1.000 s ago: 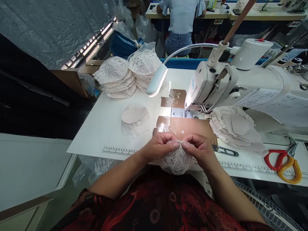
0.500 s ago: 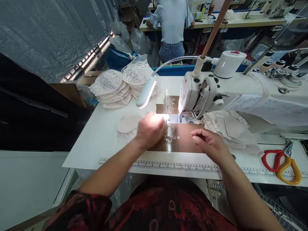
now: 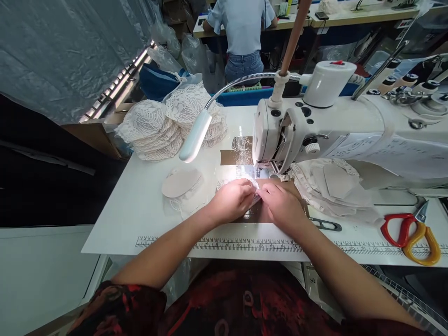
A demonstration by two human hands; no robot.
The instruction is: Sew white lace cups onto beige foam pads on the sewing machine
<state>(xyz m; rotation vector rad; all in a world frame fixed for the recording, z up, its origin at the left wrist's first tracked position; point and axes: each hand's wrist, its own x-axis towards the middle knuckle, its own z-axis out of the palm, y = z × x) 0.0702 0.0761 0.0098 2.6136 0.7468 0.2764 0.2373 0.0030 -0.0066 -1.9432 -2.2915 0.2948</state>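
Note:
Just in front of the needle area of the white sewing machine (image 3: 315,126), both hands meet over brown tape on the table. My left hand (image 3: 233,200) is closed on a white lace piece (image 3: 227,183), part of which shows beyond the knuckles. My right hand (image 3: 282,207) pinches the right edge of the same lace, its fingertips touching those of my left hand. The fingers hide most of the piece. Left of them lies a pale oval pad (image 3: 182,183) over white lace.
Stacked lace pieces (image 3: 150,130) stand at the back left, near a lamp head (image 3: 196,135). Right of my hands are white fabric pieces (image 3: 336,186), a dark flat metal tool (image 3: 325,225) and scissors (image 3: 413,235). A person (image 3: 243,28) sits beyond the table.
Both hands have come together before the needle area, my left moving right and down, my right moving left. White lace now shows between them. The dark flat tool is uncovered, and the view has shifted slightly.

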